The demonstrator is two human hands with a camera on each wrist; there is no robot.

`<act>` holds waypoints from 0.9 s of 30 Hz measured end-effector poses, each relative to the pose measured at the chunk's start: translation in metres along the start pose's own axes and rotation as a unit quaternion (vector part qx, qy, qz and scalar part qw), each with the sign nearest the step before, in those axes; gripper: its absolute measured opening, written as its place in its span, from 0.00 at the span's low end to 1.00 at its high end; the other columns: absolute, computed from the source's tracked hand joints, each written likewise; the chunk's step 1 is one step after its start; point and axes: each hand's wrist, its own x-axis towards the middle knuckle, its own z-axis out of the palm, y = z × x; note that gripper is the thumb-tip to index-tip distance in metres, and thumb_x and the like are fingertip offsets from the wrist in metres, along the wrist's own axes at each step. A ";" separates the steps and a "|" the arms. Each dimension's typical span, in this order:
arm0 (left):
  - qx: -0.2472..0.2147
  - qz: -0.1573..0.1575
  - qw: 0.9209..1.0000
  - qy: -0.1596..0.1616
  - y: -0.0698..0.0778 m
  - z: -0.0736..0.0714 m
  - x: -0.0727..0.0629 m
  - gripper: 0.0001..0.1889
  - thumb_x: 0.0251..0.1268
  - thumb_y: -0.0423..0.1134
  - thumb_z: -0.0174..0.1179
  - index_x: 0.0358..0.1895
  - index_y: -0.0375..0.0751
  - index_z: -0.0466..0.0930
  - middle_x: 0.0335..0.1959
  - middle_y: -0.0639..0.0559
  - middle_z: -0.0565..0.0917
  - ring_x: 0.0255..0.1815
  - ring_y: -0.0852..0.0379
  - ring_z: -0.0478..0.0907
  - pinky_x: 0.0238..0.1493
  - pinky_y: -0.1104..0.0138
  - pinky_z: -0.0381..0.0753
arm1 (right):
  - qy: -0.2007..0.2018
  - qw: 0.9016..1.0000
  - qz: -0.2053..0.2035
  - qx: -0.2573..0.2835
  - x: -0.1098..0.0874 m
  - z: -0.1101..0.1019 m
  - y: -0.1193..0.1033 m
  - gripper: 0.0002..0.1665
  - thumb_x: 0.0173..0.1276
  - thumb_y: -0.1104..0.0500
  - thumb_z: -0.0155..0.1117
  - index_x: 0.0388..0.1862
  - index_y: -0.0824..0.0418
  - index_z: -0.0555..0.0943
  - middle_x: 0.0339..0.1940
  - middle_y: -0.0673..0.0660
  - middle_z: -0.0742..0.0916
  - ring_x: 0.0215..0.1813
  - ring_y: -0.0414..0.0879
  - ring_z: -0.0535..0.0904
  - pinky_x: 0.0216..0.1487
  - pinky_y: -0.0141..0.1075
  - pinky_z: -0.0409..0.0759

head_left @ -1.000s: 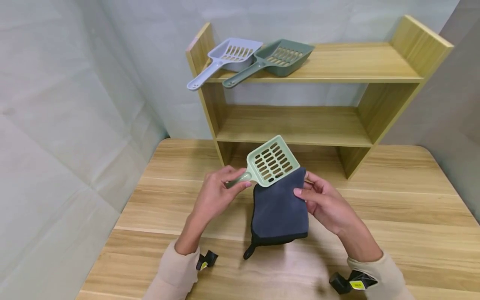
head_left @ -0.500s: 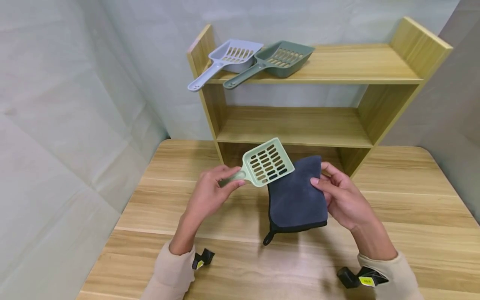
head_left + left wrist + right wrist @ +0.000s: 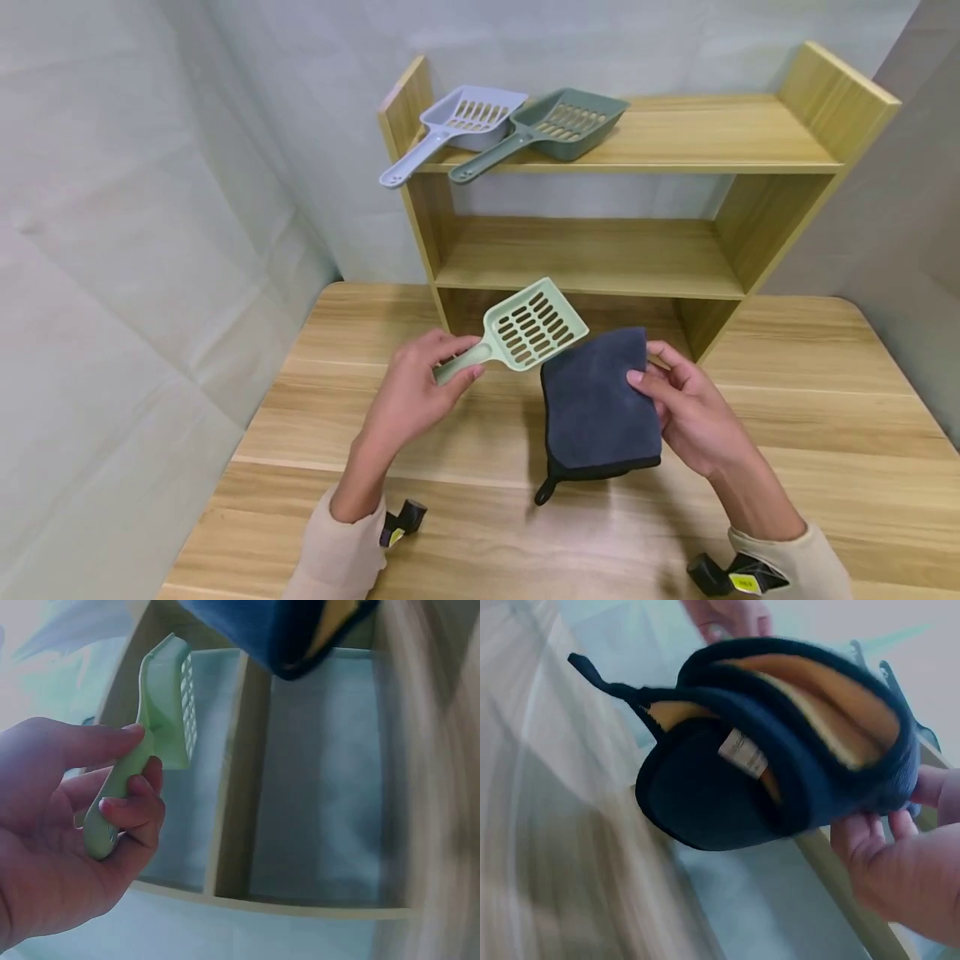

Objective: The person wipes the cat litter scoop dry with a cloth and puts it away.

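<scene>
My left hand (image 3: 412, 387) grips a pale green slotted litter scoop (image 3: 528, 329) by its handle, its slotted pan tilted up to the right. In the left wrist view the fingers wrap round the handle of the scoop (image 3: 165, 705). My right hand (image 3: 693, 408) pinches the right edge of a folded dark blue cloth (image 3: 600, 408) with black trim and a hanging loop. From the right wrist view, the folded cloth (image 3: 780, 750) shows orange inner layers and a small white label. Cloth and scoop are close together in the head view; whether they touch I cannot tell.
A wooden shelf (image 3: 600, 254) stands at the back of the wooden table (image 3: 810, 417). On its top board lie a lavender litter scoop (image 3: 468, 117) and a dark green one (image 3: 558, 125) at the left, their handles jutting over the front edge.
The cloth has moved right with my right hand, off the lower part of the scoop. My left hand has shifted slightly left with the scoop.
</scene>
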 end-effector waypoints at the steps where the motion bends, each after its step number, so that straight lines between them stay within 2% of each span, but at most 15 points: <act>1: 0.004 0.003 1.000 -0.001 0.002 -0.001 -0.001 0.18 0.66 0.35 0.76 0.58 0.38 0.91 0.43 0.46 0.90 0.36 0.55 0.79 0.36 0.66 0.77 | 0.008 1.000 -0.001 -0.009 -0.002 -0.001 0.001 0.18 0.85 0.71 0.51 0.62 0.51 0.77 0.50 0.47 0.90 0.42 0.40 0.91 0.39 0.35 0.90; 6: -0.002 0.010 1.000 -0.002 0.013 -0.005 -0.004 0.18 0.67 0.33 0.75 0.59 0.38 0.90 0.43 0.48 0.89 0.37 0.55 0.79 0.37 0.66 0.77 | 0.023 0.999 0.021 -0.028 -0.011 -0.005 0.007 0.16 0.85 0.69 0.52 0.62 0.51 0.74 0.49 0.45 0.90 0.42 0.38 0.90 0.39 0.34 0.89; 11: -0.008 0.029 1.000 0.006 0.032 -0.012 0.001 0.18 0.67 0.34 0.75 0.59 0.40 0.90 0.44 0.49 0.89 0.37 0.56 0.79 0.36 0.66 0.77 | 0.016 0.998 0.056 0.022 -0.020 -0.013 0.012 0.17 0.88 0.66 0.48 0.66 0.51 0.73 0.47 0.47 0.92 0.40 0.41 0.92 0.39 0.36 0.90; 18: -0.002 0.060 0.998 0.013 0.057 -0.022 0.016 0.18 0.68 0.34 0.75 0.60 0.40 0.89 0.44 0.49 0.89 0.38 0.56 0.80 0.39 0.64 0.78 | 0.000 0.995 0.079 0.064 -0.026 -0.028 0.022 0.15 0.90 0.65 0.44 0.64 0.50 0.73 0.42 0.50 0.93 0.39 0.41 0.91 0.40 0.36 0.90; 21: -0.003 0.072 0.997 0.013 0.068 -0.024 0.023 0.19 0.68 0.35 0.75 0.61 0.40 0.89 0.46 0.49 0.90 0.40 0.55 0.81 0.41 0.62 0.78 | 0.011 0.994 0.090 0.056 -0.031 -0.036 0.029 0.14 0.90 0.64 0.44 0.64 0.50 0.72 0.40 0.48 0.92 0.39 0.40 0.90 0.40 0.35 0.90; 27: 0.000 0.086 0.996 0.020 0.085 -0.027 0.038 0.18 0.68 0.36 0.75 0.60 0.40 0.90 0.46 0.49 0.90 0.40 0.54 0.82 0.42 0.61 0.77 | 0.061 0.990 0.123 0.010 -0.041 -0.050 0.040 0.14 0.89 0.62 0.50 0.65 0.48 0.71 0.41 0.44 0.88 0.41 0.38 0.88 0.42 0.34 0.88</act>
